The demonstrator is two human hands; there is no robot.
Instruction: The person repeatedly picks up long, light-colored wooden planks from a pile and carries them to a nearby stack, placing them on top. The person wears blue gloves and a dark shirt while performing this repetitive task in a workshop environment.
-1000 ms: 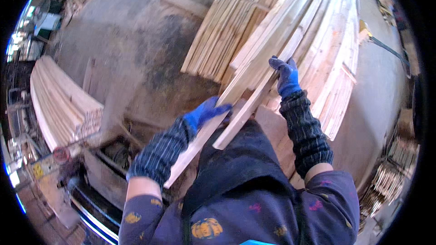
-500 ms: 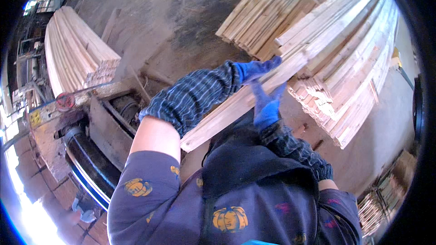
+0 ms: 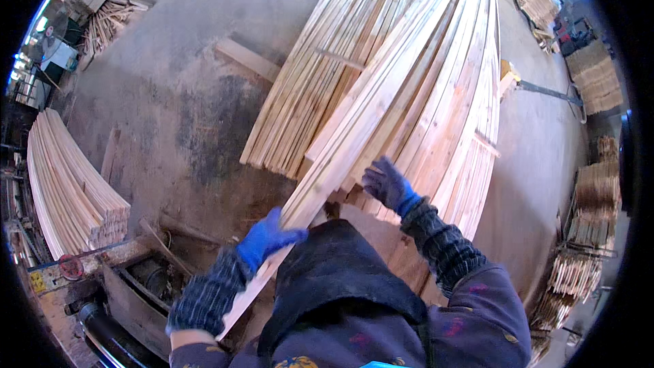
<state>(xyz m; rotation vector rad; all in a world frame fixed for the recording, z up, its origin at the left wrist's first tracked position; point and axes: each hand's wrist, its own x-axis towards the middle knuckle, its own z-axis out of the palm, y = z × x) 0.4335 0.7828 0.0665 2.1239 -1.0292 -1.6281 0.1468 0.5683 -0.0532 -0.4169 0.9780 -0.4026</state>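
- The long board is flat, straight-sided and pale, like cream with a bit of pink. The left hand has its fingers around it.
- It sits at a slant. Its near end pokes out past the left side of the big pile, and the rest runs up along the pile's left edge. I can't tell where its far end stops.
- The big pile is lots of long, thin, yellowish and pinkish boards, side by side. Some have little brown spots. Their near ends don't line up.
- The right hand is over the pile's near end, fingers spread.
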